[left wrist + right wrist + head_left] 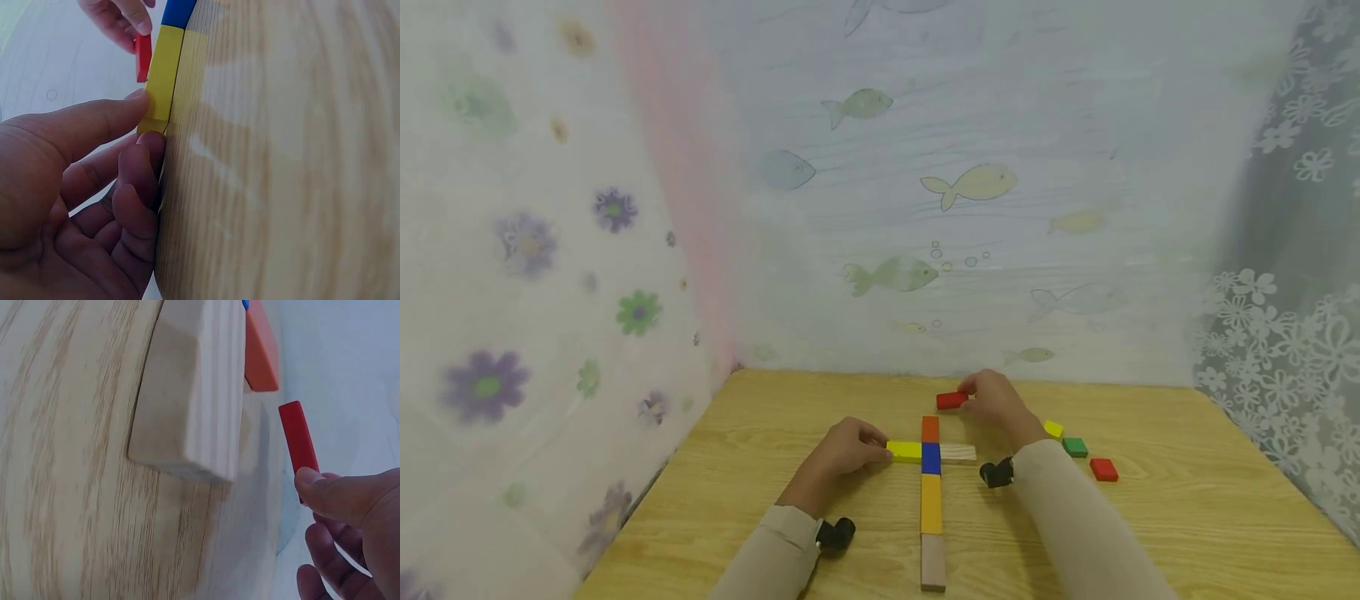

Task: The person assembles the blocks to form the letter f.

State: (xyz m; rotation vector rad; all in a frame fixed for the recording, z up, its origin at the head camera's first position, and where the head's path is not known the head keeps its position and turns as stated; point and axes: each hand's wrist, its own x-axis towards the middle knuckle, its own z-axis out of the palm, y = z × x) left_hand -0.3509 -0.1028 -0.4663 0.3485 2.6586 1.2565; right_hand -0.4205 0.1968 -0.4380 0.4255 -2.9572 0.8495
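Wooden blocks form a cross on the table. Its centre is a blue block [931, 458], with an orange-red block [930, 428] beyond it and a pale wood block [958, 453] to its right. Toward the person run an orange-yellow block [931, 503] and a plain wood block [933, 562]. My left hand [847, 447] pinches the outer end of the yellow block [904, 452], whose inner end meets the blue one. Between thumb and fingers, my right hand [997, 403] grips one end of a red block [299, 437], up past the cross's far tip.
Right of the cross, near the right forearm, lie a small yellow block [1053, 430], a green block [1075, 447] and another red block [1104, 469]. A fish-printed sheet [970, 317] hangs behind the wooden table [760, 400].
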